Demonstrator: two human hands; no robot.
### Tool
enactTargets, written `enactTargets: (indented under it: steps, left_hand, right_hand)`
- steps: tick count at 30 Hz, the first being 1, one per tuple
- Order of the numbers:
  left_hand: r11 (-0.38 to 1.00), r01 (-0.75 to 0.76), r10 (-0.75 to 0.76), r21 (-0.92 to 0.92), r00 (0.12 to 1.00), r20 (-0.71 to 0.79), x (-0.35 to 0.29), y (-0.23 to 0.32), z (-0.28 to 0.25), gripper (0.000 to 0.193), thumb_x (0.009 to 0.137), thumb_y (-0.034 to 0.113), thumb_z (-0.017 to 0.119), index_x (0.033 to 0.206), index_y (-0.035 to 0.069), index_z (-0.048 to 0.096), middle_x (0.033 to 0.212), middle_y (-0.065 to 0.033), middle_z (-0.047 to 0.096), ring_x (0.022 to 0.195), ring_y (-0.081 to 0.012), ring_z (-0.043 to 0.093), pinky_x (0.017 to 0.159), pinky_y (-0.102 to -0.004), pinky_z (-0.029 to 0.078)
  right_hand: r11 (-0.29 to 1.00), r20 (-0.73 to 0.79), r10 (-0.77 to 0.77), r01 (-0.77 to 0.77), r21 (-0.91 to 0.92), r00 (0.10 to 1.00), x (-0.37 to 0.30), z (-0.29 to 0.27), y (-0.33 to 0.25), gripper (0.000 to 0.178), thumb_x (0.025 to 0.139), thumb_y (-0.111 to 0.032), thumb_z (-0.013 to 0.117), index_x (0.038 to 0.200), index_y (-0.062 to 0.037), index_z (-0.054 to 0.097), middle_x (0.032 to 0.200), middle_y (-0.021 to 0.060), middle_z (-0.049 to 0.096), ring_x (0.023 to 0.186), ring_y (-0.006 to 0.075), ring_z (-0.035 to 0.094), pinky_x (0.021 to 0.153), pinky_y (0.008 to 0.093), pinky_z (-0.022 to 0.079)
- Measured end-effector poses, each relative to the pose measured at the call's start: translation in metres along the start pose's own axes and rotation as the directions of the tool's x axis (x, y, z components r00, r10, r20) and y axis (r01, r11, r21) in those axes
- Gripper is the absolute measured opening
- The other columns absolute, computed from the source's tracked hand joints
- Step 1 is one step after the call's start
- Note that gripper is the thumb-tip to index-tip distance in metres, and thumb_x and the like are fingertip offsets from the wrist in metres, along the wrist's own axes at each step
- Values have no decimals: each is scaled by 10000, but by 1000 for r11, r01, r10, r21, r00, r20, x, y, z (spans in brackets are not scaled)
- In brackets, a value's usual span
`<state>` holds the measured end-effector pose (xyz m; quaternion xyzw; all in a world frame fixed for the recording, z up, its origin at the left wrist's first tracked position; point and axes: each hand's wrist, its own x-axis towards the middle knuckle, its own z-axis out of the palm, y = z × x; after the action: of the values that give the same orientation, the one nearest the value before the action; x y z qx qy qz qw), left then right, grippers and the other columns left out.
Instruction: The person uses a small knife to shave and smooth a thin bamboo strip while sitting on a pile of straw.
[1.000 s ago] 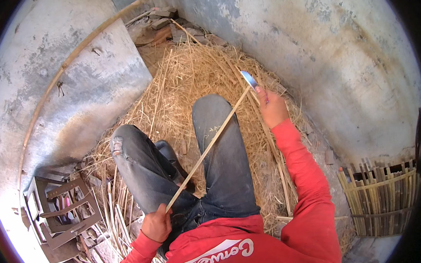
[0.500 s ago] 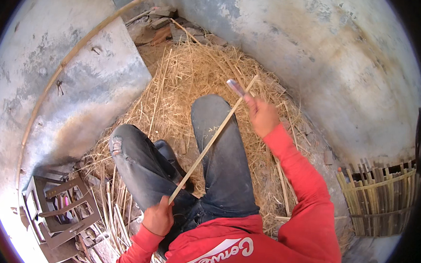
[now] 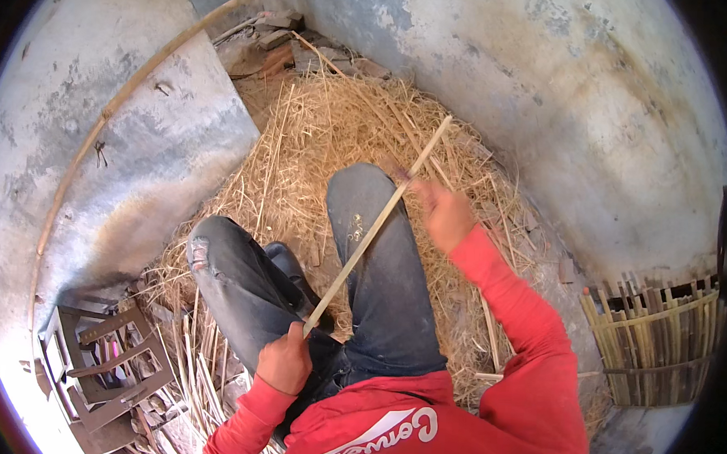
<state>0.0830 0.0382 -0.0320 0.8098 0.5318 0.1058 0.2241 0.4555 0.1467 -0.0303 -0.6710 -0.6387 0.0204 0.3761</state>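
A long pale bamboo strip [image 3: 371, 231] slants across my lap, rising from lower left to upper right. My left hand [image 3: 285, 360] is closed round its lower end, close to my waist. Near the strip's upper part, my right hand [image 3: 445, 214] grips a knife [image 3: 400, 173], whose blade is smeared by motion and crosses the strip. Whether the blade touches the strip, I cannot tell. The strip passes over my right thigh, where a few pale curled shavings [image 3: 356, 225] lie on the dark jeans.
Straw-like shavings [image 3: 327, 128] cover the floor around my legs. A slatted bamboo basket [image 3: 658, 345] stands at the right, and a brown wooden frame [image 3: 114, 362] at the lower left. Loose strips [image 3: 203, 374] lie beside that frame. A long bent pole [image 3: 100, 122] leans along the left wall.
My right hand has moved slightly down and left, the knife swinging down along the strip. My left hand has shifted a little up and right, with the strip moving with it.
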Motion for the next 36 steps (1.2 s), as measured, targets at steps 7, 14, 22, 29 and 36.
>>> enactTargets:
  steps: [7, 14, 22, 29, 36]
  left_hand:
    - [958, -52, 50, -281, 999, -16, 15, 1, 6, 59, 1015, 77, 584, 1065, 59, 610, 792, -226, 688, 738, -478, 683, 633, -559, 532]
    - [901, -104, 128, -421, 991, 29, 37, 6, -3, 151, 1061, 63, 524, 987, -2, 638, 809, -199, 698, 778, -424, 721, 704, -446, 558]
    - [880, -95, 145, -465, 987, 72, 79, 22, 4, 215, 1092, 126, 509, 971, 0, 634, 681, -125, 616, 609, -249, 663, 612, -380, 519]
    - [520, 366, 168, -772, 842, 513, 86, -4, 8, 345, 1154, 345, 472, 1011, 64, 612, 646, 33, 468, 496, -86, 427, 473, -267, 349]
    - [256, 622, 267, -740, 690, 673, 68, -12, -1, 376, 1151, 409, 464, 1024, 77, 585, 636, 63, 327, 498, -66, 281, 455, -263, 238]
  right_hand:
    - [995, 166, -102, 99, 25, 981, -37, 3, -51, 503, 1091, -466, 546, 786, -71, 606, 591, 194, 606, 538, 401, 639, 494, 500, 488]
    - [999, 38, 27, -28, 40, 999, 11, -6, -10, 460, 1099, -429, 546, 850, -66, 681, 612, 196, 604, 528, 372, 608, 502, 469, 479]
    - [984, 336, 1, -61, 169, 942, -43, -6, -69, 500, 1082, -488, 557, 933, -53, 752, 626, 205, 618, 557, 406, 626, 533, 495, 471]
    - [986, -171, 160, -150, 68, 972, 44, -29, 32, 278, 1077, -269, 578, 1177, -46, 710, 806, 187, 699, 709, 315, 683, 665, 426, 520]
    - [995, -239, 47, -24, 101, 970, 88, -19, 86, 416, 1048, -149, 589, 1456, -198, 648, 905, 235, 734, 752, 280, 704, 740, 373, 547]
